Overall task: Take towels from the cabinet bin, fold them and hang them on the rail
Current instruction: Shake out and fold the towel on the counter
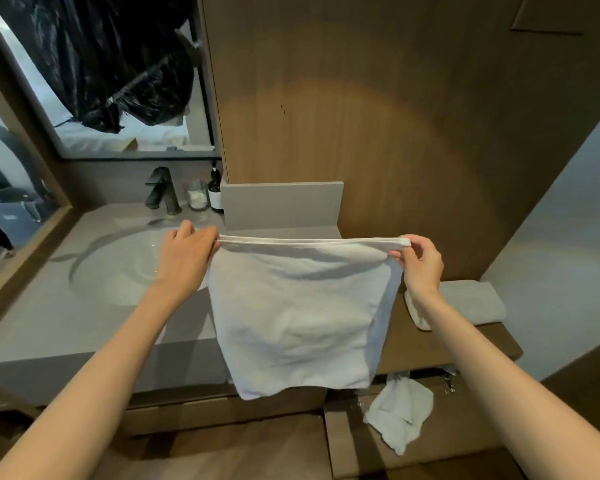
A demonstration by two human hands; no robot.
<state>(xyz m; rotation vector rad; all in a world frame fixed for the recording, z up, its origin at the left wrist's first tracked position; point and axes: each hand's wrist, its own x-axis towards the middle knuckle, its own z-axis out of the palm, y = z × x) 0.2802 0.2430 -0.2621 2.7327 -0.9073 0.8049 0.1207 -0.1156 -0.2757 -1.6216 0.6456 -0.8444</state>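
Nearest, at lower right, a small white cloth (400, 415) hangs from what may be the cabinet's edge. Above it a doubled white towel (302, 313) hangs taut between two hands held apart, the left hand (184, 258) and the right hand (420, 261) each pinching a top corner. Farther right lies a folded towel (471, 303), and beyond on the left stands a faucet (163, 190).

Both forearms (118, 341) and both hands (184, 261) are bare.
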